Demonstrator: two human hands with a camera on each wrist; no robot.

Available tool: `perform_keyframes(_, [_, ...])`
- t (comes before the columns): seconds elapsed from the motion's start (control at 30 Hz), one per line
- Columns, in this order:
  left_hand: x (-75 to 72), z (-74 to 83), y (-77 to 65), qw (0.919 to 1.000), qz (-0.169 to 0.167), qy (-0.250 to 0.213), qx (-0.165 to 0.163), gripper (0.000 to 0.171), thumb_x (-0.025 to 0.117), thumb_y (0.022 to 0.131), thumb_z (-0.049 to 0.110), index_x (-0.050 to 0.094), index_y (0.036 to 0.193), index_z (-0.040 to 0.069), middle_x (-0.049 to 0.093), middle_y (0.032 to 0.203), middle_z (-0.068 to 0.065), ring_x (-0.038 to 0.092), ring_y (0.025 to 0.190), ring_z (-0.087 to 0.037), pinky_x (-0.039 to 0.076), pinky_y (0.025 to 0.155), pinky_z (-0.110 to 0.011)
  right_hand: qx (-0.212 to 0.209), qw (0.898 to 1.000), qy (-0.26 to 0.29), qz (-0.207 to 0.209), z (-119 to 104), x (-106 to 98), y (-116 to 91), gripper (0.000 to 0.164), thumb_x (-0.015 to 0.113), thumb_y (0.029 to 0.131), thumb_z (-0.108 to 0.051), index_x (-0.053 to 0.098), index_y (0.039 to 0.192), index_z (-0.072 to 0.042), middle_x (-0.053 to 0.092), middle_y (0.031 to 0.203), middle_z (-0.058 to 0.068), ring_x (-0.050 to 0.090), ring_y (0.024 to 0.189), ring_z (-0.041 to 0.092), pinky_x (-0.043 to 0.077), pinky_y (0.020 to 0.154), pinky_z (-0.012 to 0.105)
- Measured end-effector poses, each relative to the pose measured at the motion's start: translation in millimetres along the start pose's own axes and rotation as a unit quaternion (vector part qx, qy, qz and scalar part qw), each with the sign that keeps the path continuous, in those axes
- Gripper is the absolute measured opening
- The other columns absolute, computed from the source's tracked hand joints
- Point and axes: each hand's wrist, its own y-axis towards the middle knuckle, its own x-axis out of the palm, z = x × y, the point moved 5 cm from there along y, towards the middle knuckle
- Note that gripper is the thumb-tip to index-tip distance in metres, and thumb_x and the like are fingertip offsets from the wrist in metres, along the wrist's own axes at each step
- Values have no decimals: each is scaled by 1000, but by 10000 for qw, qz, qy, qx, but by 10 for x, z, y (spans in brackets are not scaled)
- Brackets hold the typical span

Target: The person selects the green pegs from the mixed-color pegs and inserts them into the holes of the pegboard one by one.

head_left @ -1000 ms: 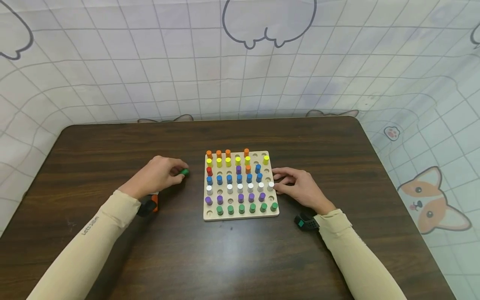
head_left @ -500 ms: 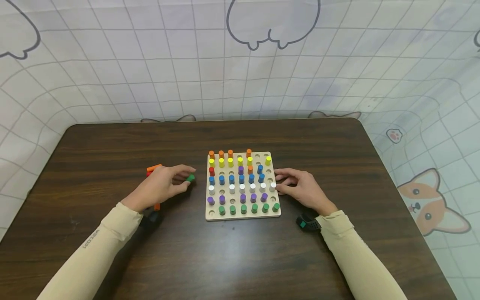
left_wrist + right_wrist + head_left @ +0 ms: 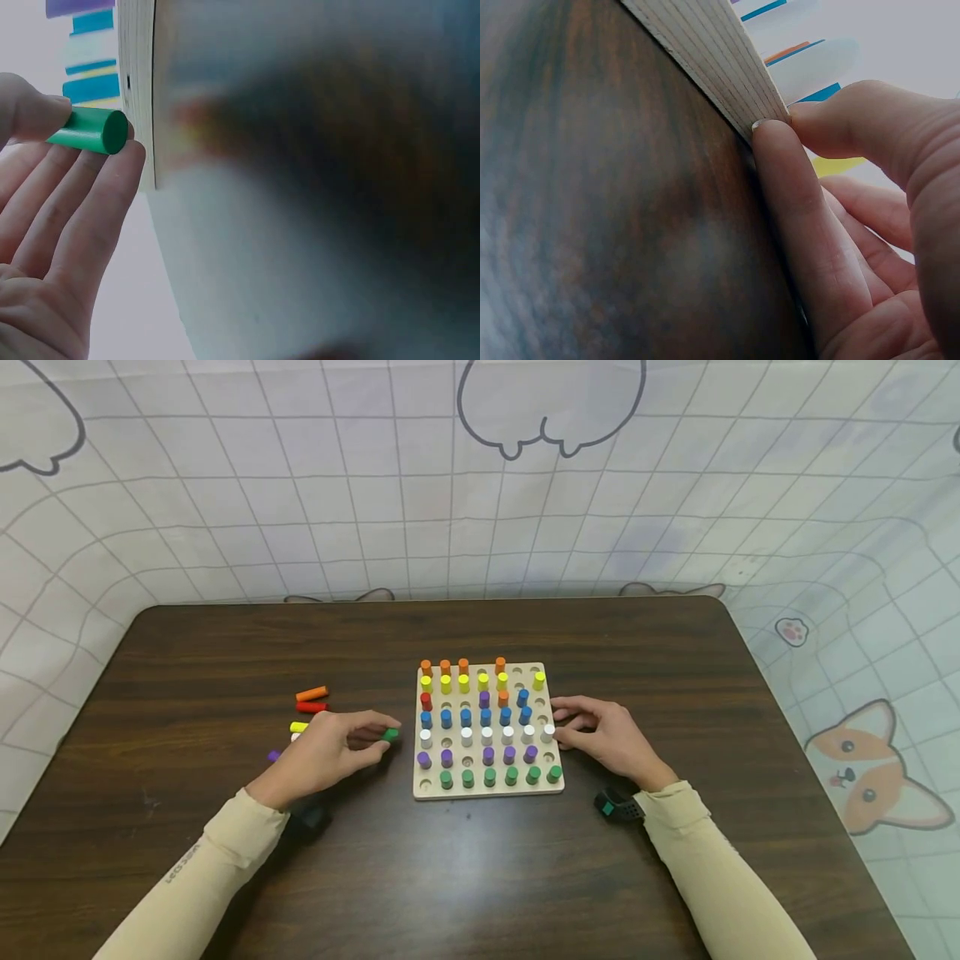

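In the head view a square wooden pegboard (image 3: 478, 792) lies mid-table, with rows of coloured pegs upright in it. My left hand (image 3: 322, 752) is just left of the board and pinches a green peg (image 3: 390, 735) between thumb and fingers. The left wrist view shows this peg (image 3: 94, 129) lying across the fingertips, its round end outward, close to the board's edge. At the board's right side my right hand (image 3: 611, 739) holds the edge, thumb tip on the upper corner and index fingertip (image 3: 771, 139) against the layered side face. White peg (image 3: 548, 733) stands beside that thumb.
Loose pegs lie left of the board: an orange one (image 3: 312, 692), a red one (image 3: 312, 707), a yellow one (image 3: 298, 727) and a purple one (image 3: 273, 756), some partly behind my left hand. A patterned cloth (image 3: 420, 527) hangs behind the dark wooden table (image 3: 465, 877).
My left hand has moved right and toward me with the green peg, nearing the board and uncovering the loose pegs. The right hand has stayed at the board's edge.
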Motion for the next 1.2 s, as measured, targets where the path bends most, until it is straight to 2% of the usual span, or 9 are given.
perform_keyframes(0.27, [102,91,-110,9993,150,-289,187,30,75,93,9,72,123,13,78,119,-6,78,102,-20,65,89,-39,60,10000,22,-5,-13,0,-6,48,75,95,-25,63,141,-14,75,122,8,75,92,11,57,79,20])
perform_keyframes(0.57, [159,173,-188,9988,231,-383,222,28,77,92,14,72,118,20,79,115,0,78,100,-15,66,87,-33,43,10000,50,14,-15,-10,-12,49,74,96,-24,62,142,-14,75,124,9,76,94,12,56,81,19])
perform_keyframes(0.87, [238,227,-206,9970,34,-614,464,24,78,92,13,70,114,18,80,113,-1,78,100,-16,66,87,-34,59,10000,77,-4,0,2,-10,49,75,96,-25,62,142,-16,75,124,8,76,93,11,56,82,19])
perform_keyframes(1.2, [303,282,-186,9956,-167,-747,540,23,82,88,12,71,108,17,80,108,-2,78,97,-13,65,87,-31,78,10000,-51,9,3,0,-4,49,75,96,-26,62,142,-15,75,124,9,76,96,14,56,81,19])
